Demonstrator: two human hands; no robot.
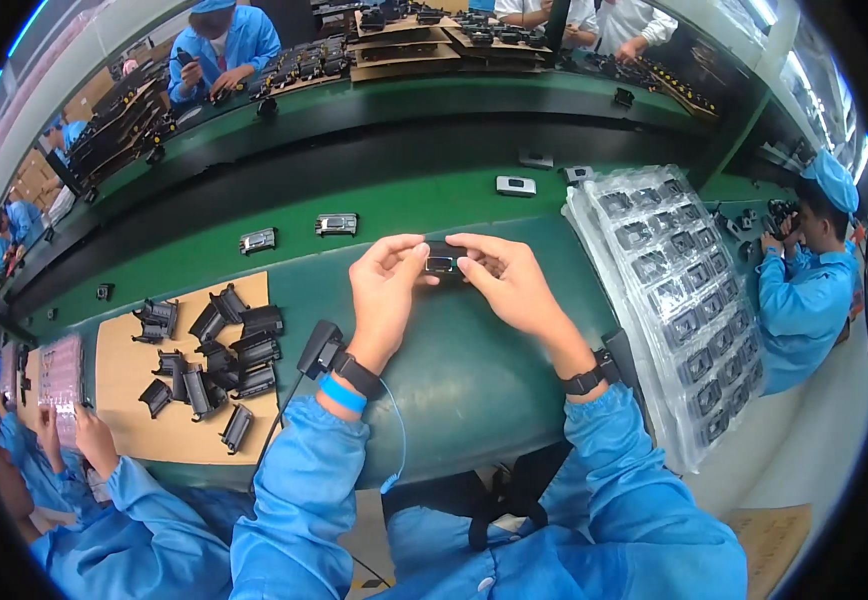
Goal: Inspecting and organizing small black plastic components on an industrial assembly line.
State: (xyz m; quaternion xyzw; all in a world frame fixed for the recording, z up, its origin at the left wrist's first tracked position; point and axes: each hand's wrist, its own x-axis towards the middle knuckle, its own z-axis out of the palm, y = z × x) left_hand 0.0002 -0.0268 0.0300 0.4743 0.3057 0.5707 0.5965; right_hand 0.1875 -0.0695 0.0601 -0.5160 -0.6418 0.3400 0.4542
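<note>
Between both hands, above the green work mat (444, 380), I hold a small black plastic housing (444, 262) with a pale-edged rectangular window facing up. My left hand (386, 285) grips its left end, with thumb and fingers closed. On its right end, my right hand (509, 280) is closed too, its thumb pressing near the window. Fingers cover much of the part's sides. To the left, several loose black plastic brackets (216, 365) lie piled on a brown cardboard sheet (129, 410).
Stacked clear blister trays (679, 310) with dark parts stand at the right. Beyond the mat, silver-and-black units (337, 225) sit on a green strip (424, 195). A co-worker (809, 280) is at the right; another person's hand (96, 440) is at the left. A blue cord (401, 440) hangs from my left wrist.
</note>
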